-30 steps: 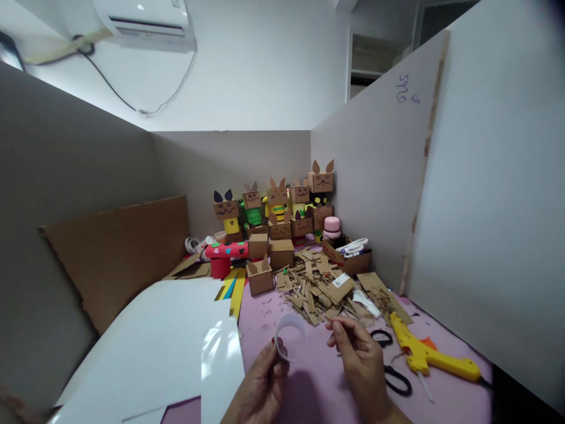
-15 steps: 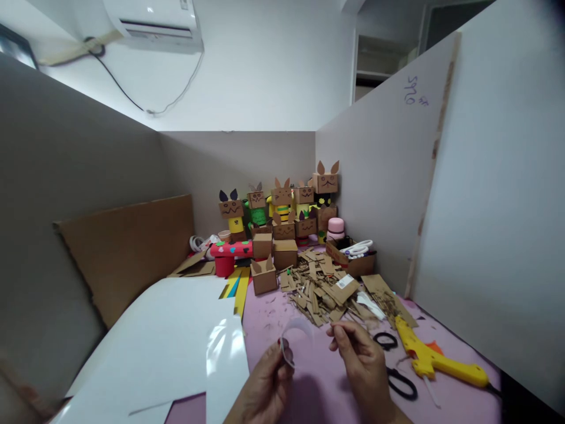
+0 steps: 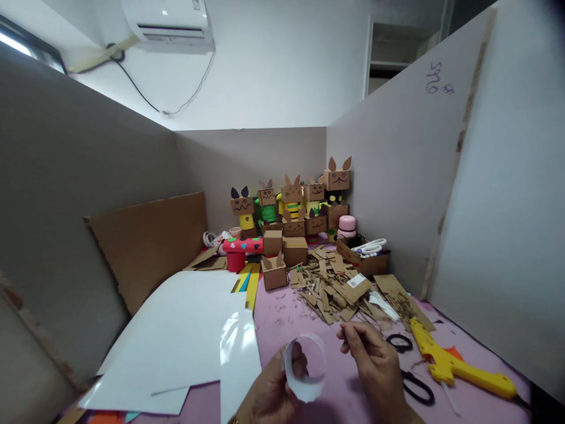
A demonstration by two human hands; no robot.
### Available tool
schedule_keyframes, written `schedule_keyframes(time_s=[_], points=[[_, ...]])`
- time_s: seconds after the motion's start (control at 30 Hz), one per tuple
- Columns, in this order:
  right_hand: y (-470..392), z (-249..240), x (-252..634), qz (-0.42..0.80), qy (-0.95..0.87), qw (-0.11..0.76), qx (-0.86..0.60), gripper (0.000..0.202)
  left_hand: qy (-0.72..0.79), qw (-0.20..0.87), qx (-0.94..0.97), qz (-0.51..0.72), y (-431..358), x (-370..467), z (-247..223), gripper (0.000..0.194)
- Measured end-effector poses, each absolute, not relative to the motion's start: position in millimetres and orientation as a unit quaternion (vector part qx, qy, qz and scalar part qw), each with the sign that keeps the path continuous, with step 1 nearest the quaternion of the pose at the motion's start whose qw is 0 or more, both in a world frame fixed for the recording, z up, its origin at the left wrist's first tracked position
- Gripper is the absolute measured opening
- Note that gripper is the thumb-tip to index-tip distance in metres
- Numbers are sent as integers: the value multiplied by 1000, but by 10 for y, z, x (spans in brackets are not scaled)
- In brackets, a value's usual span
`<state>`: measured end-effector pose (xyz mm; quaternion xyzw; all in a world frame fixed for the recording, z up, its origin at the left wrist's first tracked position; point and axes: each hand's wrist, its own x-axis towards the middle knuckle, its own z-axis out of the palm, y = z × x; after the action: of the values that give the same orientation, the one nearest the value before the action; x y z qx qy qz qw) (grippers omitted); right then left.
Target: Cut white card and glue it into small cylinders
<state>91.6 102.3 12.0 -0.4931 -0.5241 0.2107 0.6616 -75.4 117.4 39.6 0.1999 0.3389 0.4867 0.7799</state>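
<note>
My left hand (image 3: 276,388) is closed around the left side of a thin whitish ring (image 3: 306,391), its fingers showing through the hole. The ring looks like a nearly used-up tape roll or a curled strip; I cannot tell which. My right hand (image 3: 373,365) is a little to the right of the ring, apart from it, thumb and forefinger pinched together. Whatever it pinches, if anything, is too small to make out. Just beyond that hand lie black-handled scissors (image 3: 417,388), partly covered by it. A yellow glue gun (image 3: 463,368) with a glue stick lies farther right.
Glossy white sheets (image 3: 176,335) cover the table's left side. A heap of cardboard scraps (image 3: 329,288) lies beyond my hands. Behind stand several cardboard animal figures (image 3: 291,191), small boxes (image 3: 295,252) and a red spotted tube (image 3: 242,245). A cardboard panel (image 3: 154,247) leans at left.
The ring has turned so its opening faces me more fully. Both hands stay near each other. The view has shifted, moving everything slightly to the right in the picture.
</note>
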Motion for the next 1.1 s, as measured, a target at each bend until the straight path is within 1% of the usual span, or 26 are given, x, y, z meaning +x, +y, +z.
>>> schedule_keyframes(time_s=[0.1, 0.2, 0.27, 0.37, 0.5, 0.6, 0.7, 0.8, 0.87, 1.1], points=[[1016, 130, 908, 199, -520, 672, -488, 24, 339, 770, 237, 485, 1254, -723, 337, 15], [1015, 128, 904, 182, -526, 684, -472, 23, 344, 734, 298, 504, 1336, -706, 274, 21], [1025, 120, 909, 183, -549, 671, -463, 22, 356, 702, 342, 512, 1369, -706, 242, 26], [1048, 122, 910, 208, -592, 627, -461, 22, 378, 658, 399, 514, 1379, -713, 224, 29], [1064, 176, 869, 263, -595, 592, -475, 27, 396, 620, 447, 508, 1360, -705, 243, 32], [1088, 197, 858, 318, -573, 589, -472, 35, 416, 571, 492, 508, 1336, -692, 270, 33], [1161, 141, 892, 431, -477, 621, -447, 37, 421, 521, 556, 493, 1293, -693, 299, 31], [1251, 58, 925, 530, -393, 625, -418, 43, 408, 482, 599, 492, 1230, -705, 336, 33], [1288, 31, 927, 558, -374, 618, -408, 45, 406, 446, 618, 504, 1190, -714, 366, 35], [1279, 69, 881, 616, -329, 609, -375, 44, 394, 364, 669, 514, 1118, -732, 406, 27]])
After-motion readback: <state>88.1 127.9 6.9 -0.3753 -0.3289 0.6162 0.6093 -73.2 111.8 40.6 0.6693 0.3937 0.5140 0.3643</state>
